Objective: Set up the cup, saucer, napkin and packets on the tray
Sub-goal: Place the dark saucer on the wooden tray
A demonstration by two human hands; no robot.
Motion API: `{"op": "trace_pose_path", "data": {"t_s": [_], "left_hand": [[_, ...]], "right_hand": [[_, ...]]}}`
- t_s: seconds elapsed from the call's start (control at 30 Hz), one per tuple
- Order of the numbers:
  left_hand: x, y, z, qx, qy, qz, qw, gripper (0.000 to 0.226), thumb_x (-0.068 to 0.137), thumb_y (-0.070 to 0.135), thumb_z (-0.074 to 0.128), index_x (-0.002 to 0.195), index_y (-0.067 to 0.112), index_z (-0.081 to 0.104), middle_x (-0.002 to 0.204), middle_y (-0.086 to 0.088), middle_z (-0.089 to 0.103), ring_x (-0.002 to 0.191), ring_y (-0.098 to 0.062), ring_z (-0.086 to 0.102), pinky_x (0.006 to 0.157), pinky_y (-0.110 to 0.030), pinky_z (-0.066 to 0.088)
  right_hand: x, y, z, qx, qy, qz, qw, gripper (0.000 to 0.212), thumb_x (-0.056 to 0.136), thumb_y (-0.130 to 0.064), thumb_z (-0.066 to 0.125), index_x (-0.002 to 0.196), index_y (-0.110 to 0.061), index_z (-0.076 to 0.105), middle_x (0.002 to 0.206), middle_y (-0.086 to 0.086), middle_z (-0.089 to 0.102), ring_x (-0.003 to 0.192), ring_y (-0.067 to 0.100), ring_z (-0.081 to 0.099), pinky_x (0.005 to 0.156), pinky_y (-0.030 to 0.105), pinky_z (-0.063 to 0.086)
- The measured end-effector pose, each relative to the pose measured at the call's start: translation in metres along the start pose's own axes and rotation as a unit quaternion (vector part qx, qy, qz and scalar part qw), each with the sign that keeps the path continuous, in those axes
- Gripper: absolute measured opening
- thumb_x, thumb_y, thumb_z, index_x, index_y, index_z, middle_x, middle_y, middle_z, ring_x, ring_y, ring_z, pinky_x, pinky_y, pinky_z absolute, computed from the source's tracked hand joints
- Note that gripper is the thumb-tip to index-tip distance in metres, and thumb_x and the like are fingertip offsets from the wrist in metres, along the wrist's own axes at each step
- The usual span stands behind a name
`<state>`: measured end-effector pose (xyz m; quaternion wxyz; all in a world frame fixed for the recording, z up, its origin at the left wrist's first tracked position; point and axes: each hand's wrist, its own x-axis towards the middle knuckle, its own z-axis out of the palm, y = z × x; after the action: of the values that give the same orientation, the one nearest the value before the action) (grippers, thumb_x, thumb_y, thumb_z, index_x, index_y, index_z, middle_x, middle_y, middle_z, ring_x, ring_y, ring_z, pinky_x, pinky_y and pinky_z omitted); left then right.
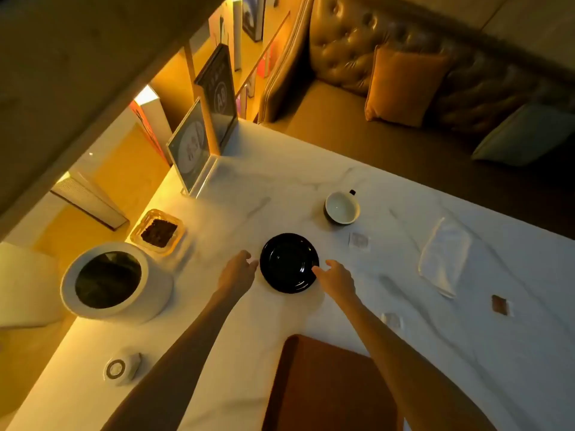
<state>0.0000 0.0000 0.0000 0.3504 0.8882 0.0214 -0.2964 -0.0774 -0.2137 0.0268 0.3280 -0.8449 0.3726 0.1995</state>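
Note:
A black saucer (288,262) lies on the white marble table. My left hand (237,269) hovers at its left rim with fingers loosely curled, holding nothing. My right hand (335,278) is at its right rim, fingertips touching or nearly touching the edge. A dark cup with a white inside (341,207) stands beyond the saucer. A folded white napkin (444,257) lies to the right. Small packets lie loose: a pale one (358,241), another pale one (392,320) and a brown one (499,305). The brown tray (329,387) sits at the near edge.
A white round bin (115,281) stands at the left, with a glass ashtray (158,231) behind it and a small round device (119,370) in front. Acrylic sign stands (193,150) rise at the table's far left corner. A tufted sofa with cushions (404,85) lies beyond.

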Motion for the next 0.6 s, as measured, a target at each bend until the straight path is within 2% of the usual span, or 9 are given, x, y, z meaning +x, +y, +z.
{"op": "trace_pose_path", "data": {"t_s": [0.07, 0.17, 0.27, 0.33, 0.37, 0.47, 0.53, 0.6], "left_hand": [[0.01, -0.002, 0.005, -0.048, -0.011, -0.021, 0.999, 0.036, 0.097, 0.03, 0.051, 0.124, 0.008, 0.054, 0.117, -0.015, 0.063, 0.105, -0.032, 0.061, 0.088, -0.038, 0.048], [0.017, -0.004, 0.017, -0.088, -0.031, -0.02, 0.995, 0.027, 0.096, 0.023, 0.051, 0.116, 0.007, 0.059, 0.105, -0.015, 0.067, 0.095, -0.031, 0.064, 0.085, -0.041, 0.053], [0.02, -0.002, 0.027, -0.095, -0.028, -0.008, 0.995, 0.021, 0.095, 0.015, 0.051, 0.11, 0.007, 0.061, 0.095, -0.014, 0.069, 0.085, -0.03, 0.066, 0.082, -0.044, 0.055], [0.022, 0.001, 0.031, -0.098, -0.016, -0.012, 0.995, 0.019, 0.093, 0.012, 0.052, 0.107, 0.005, 0.062, 0.088, -0.012, 0.067, 0.081, -0.028, 0.065, 0.079, -0.043, 0.056], [0.021, 0.003, 0.031, -0.092, -0.01, -0.013, 0.996, 0.018, 0.092, 0.011, 0.052, 0.106, 0.005, 0.062, 0.087, -0.009, 0.065, 0.081, -0.026, 0.063, 0.077, -0.041, 0.055], [0.015, 0.005, 0.029, -0.076, -0.011, -0.024, 0.997, 0.013, 0.091, 0.011, 0.053, 0.1, 0.006, 0.061, 0.088, -0.01, 0.065, 0.082, -0.026, 0.064, 0.077, -0.042, 0.056], [0.0, 0.006, 0.028, -0.096, -0.016, -0.041, 0.994, 0.009, 0.091, 0.009, 0.052, 0.096, 0.009, 0.059, 0.083, -0.011, 0.067, 0.073, -0.023, 0.068, 0.07, -0.04, 0.059], [-0.021, 0.006, 0.027, -0.113, -0.004, -0.04, 0.993, 0.008, 0.091, 0.008, 0.052, 0.094, 0.012, 0.058, 0.077, -0.007, 0.067, 0.063, -0.015, 0.068, 0.061, -0.032, 0.059]], "right_hand": [[0.01, -0.005, 0.008, 0.044, 0.005, 0.015, 0.999, 0.05, 0.091, -0.033, 0.059, 0.132, -0.005, 0.051, 0.133, 0.016, 0.057, 0.123, 0.033, 0.052, 0.1, 0.04, 0.043], [0.018, -0.002, 0.021, 0.104, 0.022, 0.022, 0.994, 0.027, 0.09, -0.015, 0.06, 0.111, 0.0, 0.064, 0.11, 0.02, 0.067, 0.106, 0.036, 0.061, 0.088, 0.039, 0.051], [0.023, 0.001, 0.025, 0.14, 0.041, 0.034, 0.989, 0.03, 0.089, -0.008, 0.059, 0.118, -0.001, 0.061, 0.115, 0.019, 0.065, 0.106, 0.034, 0.061, 0.081, 0.031, 0.046], [0.026, 0.003, 0.025, 0.151, 0.036, 0.038, 0.987, 0.031, 0.088, -0.007, 0.06, 0.119, -0.001, 0.062, 0.116, 0.019, 0.066, 0.107, 0.035, 0.061, 0.083, 0.03, 0.046], [0.027, 0.005, 0.024, 0.164, 0.029, 0.036, 0.985, 0.031, 0.088, -0.006, 0.06, 0.118, -0.001, 0.063, 0.114, 0.02, 0.067, 0.105, 0.036, 0.062, 0.086, 0.032, 0.05], [0.017, 0.009, 0.018, 0.2, 0.013, 0.021, 0.979, 0.03, 0.088, -0.004, 0.06, 0.117, 0.0, 0.064, 0.108, 0.024, 0.068, 0.101, 0.039, 0.064, 0.088, 0.05, 0.055], [0.005, 0.016, 0.017, 0.226, 0.01, 0.009, 0.974, 0.031, 0.089, -0.003, 0.059, 0.119, 0.0, 0.063, 0.104, 0.025, 0.068, 0.098, 0.04, 0.064, 0.085, 0.053, 0.055], [-0.013, 0.024, 0.015, 0.251, 0.009, -0.004, 0.968, 0.03, 0.09, -0.004, 0.058, 0.119, -0.001, 0.063, 0.093, 0.024, 0.067, 0.092, 0.039, 0.065, 0.079, 0.05, 0.058]]}}
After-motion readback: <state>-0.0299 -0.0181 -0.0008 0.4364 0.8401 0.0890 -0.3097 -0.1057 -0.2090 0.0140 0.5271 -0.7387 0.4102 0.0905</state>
